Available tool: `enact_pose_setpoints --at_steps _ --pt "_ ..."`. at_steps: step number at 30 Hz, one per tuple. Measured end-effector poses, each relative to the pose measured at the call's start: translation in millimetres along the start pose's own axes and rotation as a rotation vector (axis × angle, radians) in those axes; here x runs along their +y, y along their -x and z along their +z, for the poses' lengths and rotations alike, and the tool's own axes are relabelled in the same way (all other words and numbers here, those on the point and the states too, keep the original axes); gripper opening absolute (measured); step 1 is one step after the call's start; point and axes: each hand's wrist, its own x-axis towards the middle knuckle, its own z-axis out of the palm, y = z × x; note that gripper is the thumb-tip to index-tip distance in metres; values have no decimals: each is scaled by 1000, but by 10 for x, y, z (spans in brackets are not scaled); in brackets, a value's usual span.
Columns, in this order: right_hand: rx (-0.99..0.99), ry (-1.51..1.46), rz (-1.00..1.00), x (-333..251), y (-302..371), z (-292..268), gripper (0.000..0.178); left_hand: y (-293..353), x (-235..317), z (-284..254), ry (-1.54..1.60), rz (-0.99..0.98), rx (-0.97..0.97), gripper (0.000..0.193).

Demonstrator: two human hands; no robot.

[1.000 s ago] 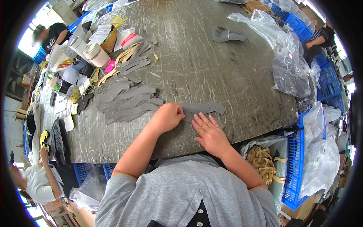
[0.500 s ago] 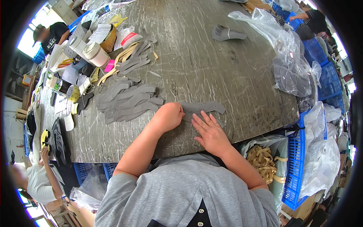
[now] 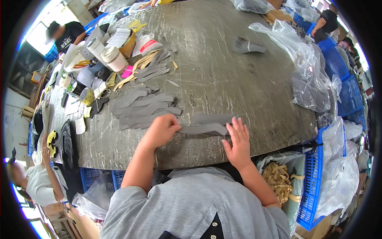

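A curved grey strip (image 3: pixel 205 128), flat and flexible-looking, stretches between my hands over the near part of the table. Its left end is pinched in the closed fingers of my left hand (image 3: pixel 161 130). My right hand (image 3: pixel 238 145) is open, fingers stretched out and thumb apart, with the fingertips at the strip's right end. Just behind lies another grey piece (image 3: pixel 214 118), partly covered by the strip. A loose heap of similar grey pieces (image 3: pixel 143 106) spreads to the left, beside my left hand.
White jars (image 3: pixel 114 59), papers and a tape roll (image 3: pixel 87 95) crowd the table's left. A tied grey bundle (image 3: pixel 248 46) lies far off, near plastic bags (image 3: pixel 310 87). At right, a blue crate (image 3: pixel 312 179) stands by a bag of tan strips (image 3: pixel 275 179). Other people stand around.
My left hand has moved left and slightly nearer, pinching a strip's end. My right hand has shifted right, off the flat grey piece. The strip now extends between them; the view has shifted slightly.
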Motion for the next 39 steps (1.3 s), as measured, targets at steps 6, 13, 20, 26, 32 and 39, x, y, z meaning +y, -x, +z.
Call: enact_pose_setpoints --at_steps 6,13,20,26,32,39 --pt "-252 162 28 -124 -323 93 57 206 -485 -737 25 -118 402 12" --pt "-339 177 -112 -209 -273 104 41 289 -805 -915 -481 -228 610 20" --pt "-388 113 -111 -236 -203 -11 44 313 -597 -631 -356 -61 433 19" --pt "-424 122 -180 -335 -221 59 50 94 -621 -414 -475 -32 321 21" --pt "-213 -90 -152 -447 -217 139 40 241 -54 -77 -318 156 300 37" --pt "-145 -792 153 -784 -353 -120 13 366 487 645 -360 672 124 81"
